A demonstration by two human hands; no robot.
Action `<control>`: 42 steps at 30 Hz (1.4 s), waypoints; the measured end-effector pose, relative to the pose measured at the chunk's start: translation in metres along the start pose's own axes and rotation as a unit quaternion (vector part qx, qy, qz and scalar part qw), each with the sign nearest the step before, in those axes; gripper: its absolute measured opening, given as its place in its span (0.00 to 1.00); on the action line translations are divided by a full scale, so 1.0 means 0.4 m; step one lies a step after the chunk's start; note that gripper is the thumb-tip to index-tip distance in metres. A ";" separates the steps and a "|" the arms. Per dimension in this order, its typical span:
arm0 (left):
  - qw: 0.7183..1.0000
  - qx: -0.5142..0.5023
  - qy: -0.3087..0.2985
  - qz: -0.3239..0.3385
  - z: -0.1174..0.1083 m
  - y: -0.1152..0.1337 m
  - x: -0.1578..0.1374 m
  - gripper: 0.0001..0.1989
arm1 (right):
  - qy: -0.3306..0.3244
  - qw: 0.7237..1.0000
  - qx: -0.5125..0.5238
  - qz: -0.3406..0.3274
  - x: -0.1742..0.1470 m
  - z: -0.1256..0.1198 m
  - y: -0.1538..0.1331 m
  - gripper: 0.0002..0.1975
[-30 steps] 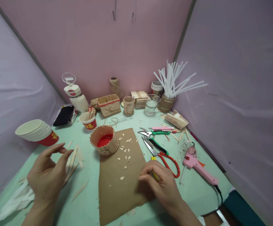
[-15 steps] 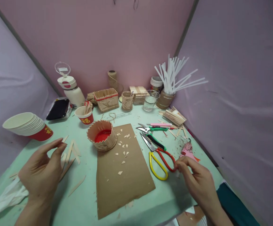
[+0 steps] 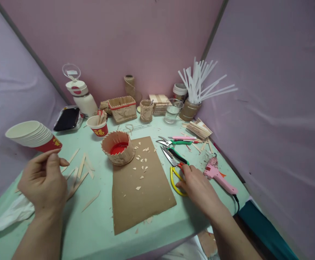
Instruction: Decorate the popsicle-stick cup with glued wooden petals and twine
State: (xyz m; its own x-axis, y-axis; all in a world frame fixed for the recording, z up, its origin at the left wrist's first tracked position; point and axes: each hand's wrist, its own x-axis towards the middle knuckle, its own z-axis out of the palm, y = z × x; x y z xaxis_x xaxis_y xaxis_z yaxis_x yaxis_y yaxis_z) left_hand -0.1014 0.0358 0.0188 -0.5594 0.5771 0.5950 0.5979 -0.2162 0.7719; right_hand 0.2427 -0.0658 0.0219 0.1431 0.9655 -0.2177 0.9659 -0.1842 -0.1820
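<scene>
My right hand (image 3: pixel 198 186) has its fingers and thumb around the handles of a pair of scissors (image 3: pixel 173 160). The scissors lie on the table with their blades pointing away from me; the red handle is mostly hidden under the hand, while the yellow one shows. Raised above some loose thin wooden strips (image 3: pixel 81 168), my left hand (image 3: pixel 45 177) is closed in a pinch; anything between its fingertips is too small to make out. A round wooden-strip basket (image 3: pixel 118 148) with a jagged rim and red bottom stands on a brown cardboard sheet (image 3: pixel 143 206), which carries small wood chips.
Green-handled pruning shears (image 3: pixel 177 142) lie just beyond the scissors. A pink glue gun (image 3: pixel 219 175) rests to the right, its cord over the edge. Stacked paper cups (image 3: pixel 35 135) lie at left. A glass of water (image 3: pixel 171 112) and glue sticks (image 3: pixel 198 81) stand behind.
My right hand has moved left from beside the glue gun onto the scissors' handles. My left hand has turned slightly and its fingers have closed up more. The view has shifted a little.
</scene>
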 end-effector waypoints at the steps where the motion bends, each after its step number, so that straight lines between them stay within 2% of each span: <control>1: 1.000 -0.013 0.003 0.003 0.000 -0.002 0.001 0.14 | -0.003 1.000 -0.001 0.006 0.005 0.002 -0.003 0.07; 3: 0.999 -0.051 0.014 0.011 -0.001 -0.003 0.003 0.12 | -0.004 1.000 0.010 0.011 0.012 0.005 -0.003 0.05; 7: 0.998 -0.062 0.009 0.016 -0.001 0.004 0.002 0.12 | 0.008 0.997 0.070 0.028 0.009 0.009 0.014 0.06; 11: 0.998 -0.066 -0.001 0.021 0.000 0.005 0.000 0.12 | -0.004 0.974 0.227 0.030 -0.016 -0.005 0.058 0.11; 13: 0.997 -0.074 -0.002 0.032 0.002 0.000 0.001 0.11 | -0.007 0.937 0.348 0.026 -0.033 -0.022 0.092 0.15; 17: 0.997 -0.069 -0.004 0.038 0.005 -0.010 0.001 0.12 | -0.005 0.823 0.568 0.017 -0.065 -0.054 0.148 0.19; 19: 0.998 -0.050 -0.006 0.027 0.006 -0.012 0.000 0.13 | 0.000 0.767 0.642 -0.013 -0.075 -0.063 0.155 0.22; 21: 0.999 -0.037 -0.004 0.016 0.007 -0.013 -0.001 0.13 | 0.007 0.730 0.683 -0.031 -0.078 -0.065 0.150 0.23; 22: 0.999 -0.037 -0.003 0.015 0.008 -0.013 -0.002 0.13 | 0.011 0.726 0.687 -0.030 -0.077 -0.064 0.146 0.23; 23: 0.999 -0.042 -0.003 0.018 0.008 -0.013 -0.002 0.13 | 0.013 0.736 0.676 -0.031 -0.076 -0.062 0.141 0.22; 26: 0.998 -0.055 -0.002 0.033 0.009 -0.012 -0.003 0.13 | 0.057 0.815 0.577 -0.017 -0.066 -0.048 0.134 0.15; 28: 0.997 -0.058 0.007 0.041 0.012 -0.013 -0.001 0.12 | 0.075 0.845 0.530 -0.004 -0.061 -0.039 0.132 0.13; 30: 0.997 -0.064 0.016 0.050 0.016 -0.017 0.001 0.12 | 0.071 0.846 0.528 -0.002 -0.057 -0.034 0.128 0.12; 35: 0.995 -0.074 0.030 0.064 0.014 -0.012 0.003 0.12 | 0.102 0.818 0.566 0.020 -0.052 -0.033 0.109 0.13; 37: 0.995 -0.047 0.040 0.079 -0.003 0.025 -0.011 0.13 | 0.101 0.807 0.581 0.021 -0.053 -0.031 0.105 0.13; 40: 0.988 -0.025 0.033 0.146 -0.033 0.133 -0.061 0.10 | 0.097 0.814 0.571 0.036 -0.057 -0.023 0.104 0.14; 41: 0.979 -0.040 -0.011 0.200 -0.036 0.177 -0.085 0.08 | 0.092 0.817 0.567 0.038 -0.058 -0.020 0.104 0.15; 42: 0.961 -0.038 -0.119 0.248 -0.030 0.220 -0.112 0.07 | 0.089 0.818 0.567 0.039 -0.059 -0.017 0.102 0.15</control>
State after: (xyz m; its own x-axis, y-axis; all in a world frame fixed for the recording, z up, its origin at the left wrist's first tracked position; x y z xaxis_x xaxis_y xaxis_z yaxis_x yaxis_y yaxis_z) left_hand -0.0306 -0.0186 0.0626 -0.0633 0.5500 0.8327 0.7084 -0.5630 0.4257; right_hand 0.2802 -0.0950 0.0260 0.3211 0.9357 -0.1460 0.1455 -0.2011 -0.9687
